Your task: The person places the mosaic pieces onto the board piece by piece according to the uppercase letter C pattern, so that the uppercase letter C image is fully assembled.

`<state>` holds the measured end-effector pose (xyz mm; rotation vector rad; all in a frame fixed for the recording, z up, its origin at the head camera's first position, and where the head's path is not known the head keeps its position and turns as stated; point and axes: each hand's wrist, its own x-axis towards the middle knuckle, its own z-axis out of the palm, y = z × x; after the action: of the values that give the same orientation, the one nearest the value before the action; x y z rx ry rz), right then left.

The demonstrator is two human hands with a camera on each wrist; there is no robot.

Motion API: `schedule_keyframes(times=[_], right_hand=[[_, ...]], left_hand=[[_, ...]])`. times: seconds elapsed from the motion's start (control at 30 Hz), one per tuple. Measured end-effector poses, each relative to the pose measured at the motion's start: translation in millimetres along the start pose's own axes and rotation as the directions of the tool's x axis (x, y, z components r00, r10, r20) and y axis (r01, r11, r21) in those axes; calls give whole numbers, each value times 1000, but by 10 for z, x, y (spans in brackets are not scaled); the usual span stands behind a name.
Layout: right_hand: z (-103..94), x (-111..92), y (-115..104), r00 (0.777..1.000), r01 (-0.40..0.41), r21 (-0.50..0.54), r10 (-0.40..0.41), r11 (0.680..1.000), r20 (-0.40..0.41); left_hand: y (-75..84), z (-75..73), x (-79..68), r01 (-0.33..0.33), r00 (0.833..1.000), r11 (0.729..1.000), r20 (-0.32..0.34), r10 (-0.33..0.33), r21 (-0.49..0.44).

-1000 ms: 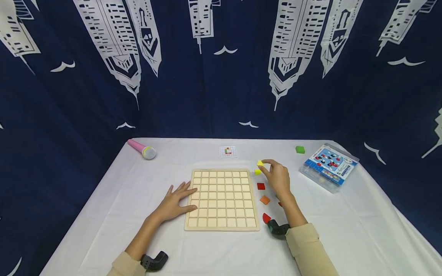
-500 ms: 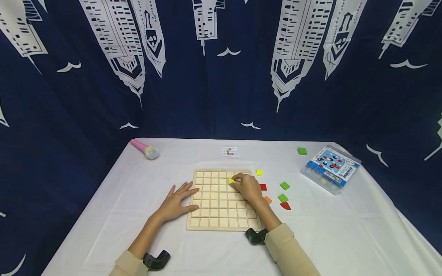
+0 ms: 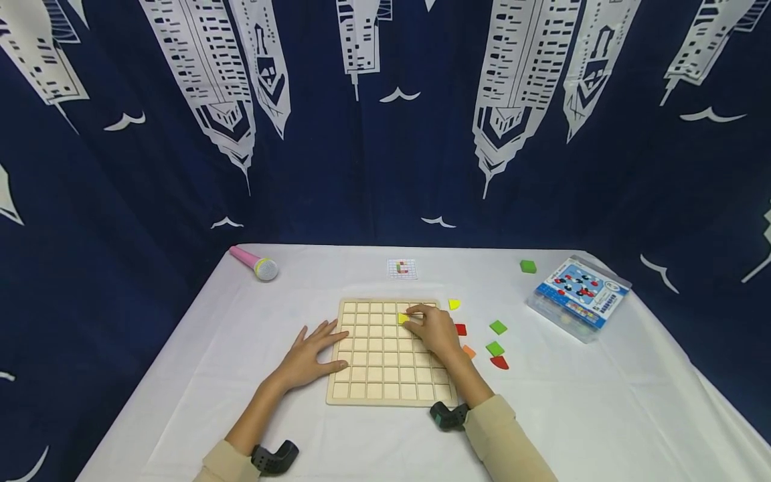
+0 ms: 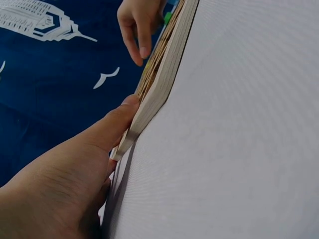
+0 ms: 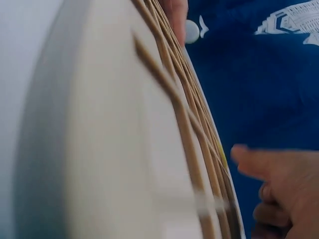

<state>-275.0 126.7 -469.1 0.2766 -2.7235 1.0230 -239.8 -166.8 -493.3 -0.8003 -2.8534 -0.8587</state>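
My left hand (image 3: pixel 310 358) lies spread at the left edge of the wooden grid board (image 3: pixel 367 378), its thumb and fingertips on the rim. In the left wrist view the left thumb (image 4: pixel 119 117) rests on that rim. A yellow tile (image 3: pixel 401 318) sits in a cell in the board's upper part. Just right of it is my right hand (image 3: pixel 436 331), index finger and thumb apart at the tile's side. The left wrist view shows the right hand (image 4: pixel 142 22) with its fingers pointing down over the board. Further back stands a small printed pattern card (image 3: pixel 402 269).
Right of the board lie a yellow quarter-round tile (image 3: pixel 454 304), a red tile (image 3: pixel 461 329), an orange tile (image 3: pixel 468 351), green tiles (image 3: pixel 498 327) and a red quarter-round (image 3: pixel 499 362). A plastic box (image 3: pixel 578 294), green pieces (image 3: pixel 528 266) and a pink microphone (image 3: pixel 253 262) stand farther back.
My right hand has carried a yellow tile from the table right of the board leftward into a cell, and its fingers have let go. My left hand stays at the board's edge.
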Motion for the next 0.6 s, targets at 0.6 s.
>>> schedule_keyframes(times=[0.6], right_hand=[[-765, -292, 721, 993, -42, -116, 54, 992, 102]], left_hand=[[-10, 21, 0, 2, 1000, 1000, -4, -1, 12]])
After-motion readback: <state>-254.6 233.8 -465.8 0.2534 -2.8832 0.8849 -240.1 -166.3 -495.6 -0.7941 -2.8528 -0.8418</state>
